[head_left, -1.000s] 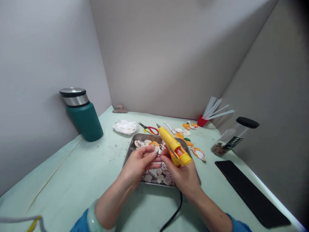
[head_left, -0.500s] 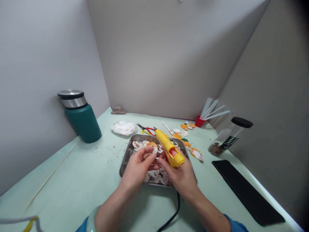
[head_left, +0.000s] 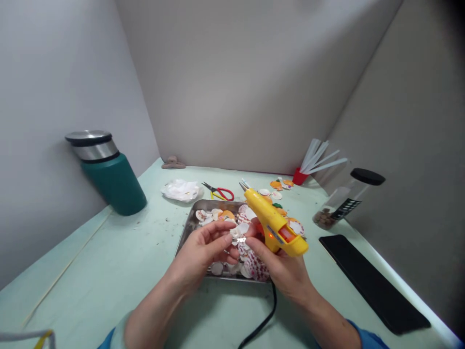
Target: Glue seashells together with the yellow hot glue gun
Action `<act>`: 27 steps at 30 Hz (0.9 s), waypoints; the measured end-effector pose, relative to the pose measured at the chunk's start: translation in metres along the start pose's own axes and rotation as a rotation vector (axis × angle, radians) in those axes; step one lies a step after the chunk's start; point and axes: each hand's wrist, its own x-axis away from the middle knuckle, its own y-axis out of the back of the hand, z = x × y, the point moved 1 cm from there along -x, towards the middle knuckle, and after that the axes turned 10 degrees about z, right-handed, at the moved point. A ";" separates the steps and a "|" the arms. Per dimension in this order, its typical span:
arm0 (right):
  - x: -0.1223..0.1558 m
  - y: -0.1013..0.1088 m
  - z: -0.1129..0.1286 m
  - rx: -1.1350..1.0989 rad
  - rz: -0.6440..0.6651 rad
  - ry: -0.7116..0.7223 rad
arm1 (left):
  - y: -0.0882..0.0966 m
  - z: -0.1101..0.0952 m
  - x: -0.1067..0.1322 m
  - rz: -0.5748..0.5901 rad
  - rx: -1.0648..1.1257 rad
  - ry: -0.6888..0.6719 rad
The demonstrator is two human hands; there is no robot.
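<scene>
Glue gun [head_left: 271, 215]: yellow
Cord [head_left: 274, 298]: black
Tray [head_left: 188, 229]: silver
Shells [head_left: 256, 267]: white, orange, some with maroon speckles
Scissors [head_left: 215, 189]: red, yellow and black
Bottle [head_left: 114, 184]: teal, banded silver and black above
Cup [head_left: 300, 177]: red
Sticks [head_left: 312, 157]: milky white
Tabletop [head_left: 119, 281]: pale green
Sleeve [head_left: 368, 340]: blue

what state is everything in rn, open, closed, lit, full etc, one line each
yellow glue gun: gripped by the right hand, orange light lit
left hand: at a small white piece, grip unclear
metal tray: uncovered, shells inside
teal bottle: upright, silver lid on
clear jar: black lid on, partly filled
red cup: upright, holding white sticks
red-and-yellow-handled tool: lying flat, handles apart
white plastic: crumpled
</scene>
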 end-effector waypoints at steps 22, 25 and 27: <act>0.001 -0.005 -0.017 0.211 -0.017 -0.040 | 0.013 0.015 -0.003 0.088 0.178 0.097; -0.001 -0.002 -0.016 0.222 -0.029 -0.003 | 0.013 0.013 -0.003 0.073 0.205 0.083; 0.000 0.003 -0.014 0.204 -0.035 -0.003 | 0.014 0.011 -0.002 0.037 0.216 0.061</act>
